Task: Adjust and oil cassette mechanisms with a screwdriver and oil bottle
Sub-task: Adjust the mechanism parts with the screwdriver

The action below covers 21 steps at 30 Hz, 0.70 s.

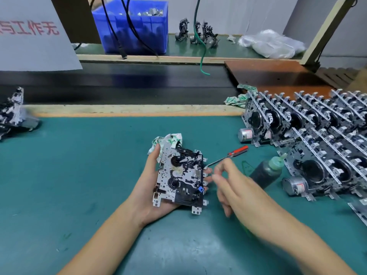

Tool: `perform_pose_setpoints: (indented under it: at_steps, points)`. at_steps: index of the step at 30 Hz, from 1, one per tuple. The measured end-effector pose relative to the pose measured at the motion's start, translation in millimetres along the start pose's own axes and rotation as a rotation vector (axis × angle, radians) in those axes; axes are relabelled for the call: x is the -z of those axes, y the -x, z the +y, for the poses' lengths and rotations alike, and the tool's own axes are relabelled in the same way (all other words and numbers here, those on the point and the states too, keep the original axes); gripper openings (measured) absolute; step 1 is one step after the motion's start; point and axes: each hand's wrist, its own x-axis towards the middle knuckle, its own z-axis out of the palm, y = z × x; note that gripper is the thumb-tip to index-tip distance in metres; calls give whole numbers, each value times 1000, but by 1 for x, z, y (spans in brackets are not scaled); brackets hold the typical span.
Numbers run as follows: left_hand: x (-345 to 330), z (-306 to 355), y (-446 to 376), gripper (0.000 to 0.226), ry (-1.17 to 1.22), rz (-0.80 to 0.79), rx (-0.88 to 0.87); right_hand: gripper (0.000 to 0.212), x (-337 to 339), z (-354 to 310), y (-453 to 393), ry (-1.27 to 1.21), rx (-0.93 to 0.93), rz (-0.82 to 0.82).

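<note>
Left hand (153, 183) cradles cassette mechanism (179, 176) above green mat (79, 175), fingers curled round its edges. Right hand (236, 187) empty, fingers loosely bent and apart, motion-blurred beside mechanism. Screwdriver (228, 154) lies on mat, tip near mechanism. Oil bottle (266, 171) lies tilted just behind right hand. Step judged: between tools. Next move calls for picking up one tool. Rag (168, 140) partly hidden behind mechanism; mechanism rows (317, 135) cut off at right.

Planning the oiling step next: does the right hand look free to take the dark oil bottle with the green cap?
Probably yes. The right hand holds nothing, and the dark oil bottle with the green cap lies just beyond it on the green mat, with nothing between them.
</note>
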Motion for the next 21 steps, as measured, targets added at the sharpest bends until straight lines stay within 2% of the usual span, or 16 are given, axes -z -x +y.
perform_pose_setpoints:
  at_steps: [1, 3, 7, 14, 21]
  points:
    - [1, 1, 0, 79, 1, 4, 8, 16, -1, 0, -9, -220, -33, -58]
    - [3, 1, 0, 78, 10, 6, 15, 17, -2, 1, -22, -486, -90, -93]
    - [8, 1, -3, 75, 9, -6, 36, 28, 1, 7, -22, -692, -119, -165]
    - [9, 1, -5, 76, 4, -36, 43, 32, 5, 14, -18, -510, -91, -278]
    - [6, 0, -5, 77, -39, -51, 40, 44, 1, 12, -17, -490, -160, -319]
